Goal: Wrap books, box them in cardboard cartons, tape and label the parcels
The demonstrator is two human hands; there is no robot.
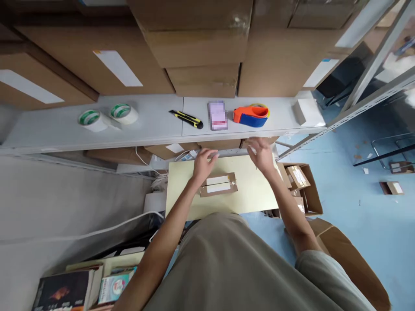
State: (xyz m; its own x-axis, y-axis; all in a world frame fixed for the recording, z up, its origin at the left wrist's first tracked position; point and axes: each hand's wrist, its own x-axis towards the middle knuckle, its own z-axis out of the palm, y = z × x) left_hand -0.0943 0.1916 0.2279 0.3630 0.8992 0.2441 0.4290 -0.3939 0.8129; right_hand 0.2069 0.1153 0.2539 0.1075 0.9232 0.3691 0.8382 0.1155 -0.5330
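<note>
A small brown cardboard box [231,183] with a white label on top and clear tape at its right end lies on the pale yellow table [256,190]. My left hand [203,165] hovers above the box's left end, its fingers loosely curved and apart from the thumb, nothing visible in it. To the right of the box, my right hand [262,156] is raised near the shelf's front edge. Its fingers are bent and spread, slightly blurred, and I see no object between them.
On the grey shelf [155,125] lie two tape rolls [123,113], a yellow-black utility knife [186,119], a phone-like rectangle with a blurred face [218,115] and an orange-blue tape dispenser [251,115]. Large cartons [201,52] stand behind. An open carton [313,190] holds smaller boxes.
</note>
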